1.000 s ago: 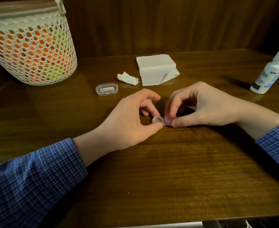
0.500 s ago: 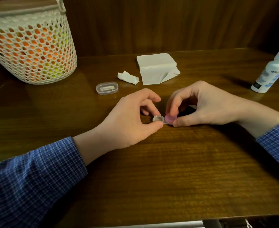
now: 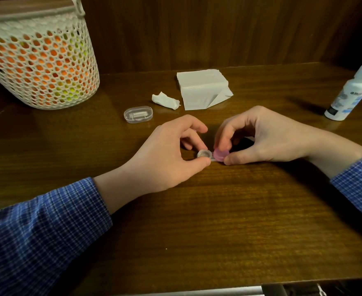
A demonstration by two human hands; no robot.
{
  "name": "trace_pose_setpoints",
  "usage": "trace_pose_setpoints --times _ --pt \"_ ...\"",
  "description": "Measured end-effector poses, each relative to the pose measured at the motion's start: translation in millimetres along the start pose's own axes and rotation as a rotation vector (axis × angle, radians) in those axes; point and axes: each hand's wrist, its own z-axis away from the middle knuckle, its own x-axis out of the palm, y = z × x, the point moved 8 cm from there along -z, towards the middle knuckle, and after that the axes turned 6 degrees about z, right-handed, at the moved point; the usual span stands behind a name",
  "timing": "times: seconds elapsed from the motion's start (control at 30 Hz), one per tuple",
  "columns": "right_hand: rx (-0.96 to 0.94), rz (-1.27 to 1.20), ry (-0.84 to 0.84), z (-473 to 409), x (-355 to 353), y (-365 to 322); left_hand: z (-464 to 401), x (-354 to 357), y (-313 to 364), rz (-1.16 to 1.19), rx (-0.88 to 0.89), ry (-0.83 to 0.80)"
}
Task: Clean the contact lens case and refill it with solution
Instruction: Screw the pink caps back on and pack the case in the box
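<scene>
Both hands mid-table: left hand [image 3: 165,154] pinches the lens case [image 3: 204,155], right hand [image 3: 261,135] pinches its pink cap [image 3: 220,154]. Tissues [image 3: 201,90], basket [image 3: 39,60], solution bottle [image 3: 346,95] sit along the far edge.

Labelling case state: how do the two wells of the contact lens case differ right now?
The left well of the clear plastic contact lens case is uncapped and steadied by the left hand; the right well carries a pink round cap pinched by the right hand. Both sit on the wooden table.
</scene>
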Motion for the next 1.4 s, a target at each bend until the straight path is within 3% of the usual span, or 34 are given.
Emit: trace_pose_setpoints --times 1.4 --pt "0.029 0.178 0.134 1.2 2.0 -5.5 -0.7 -2.3 0.1 0.033 -0.021 0.010"
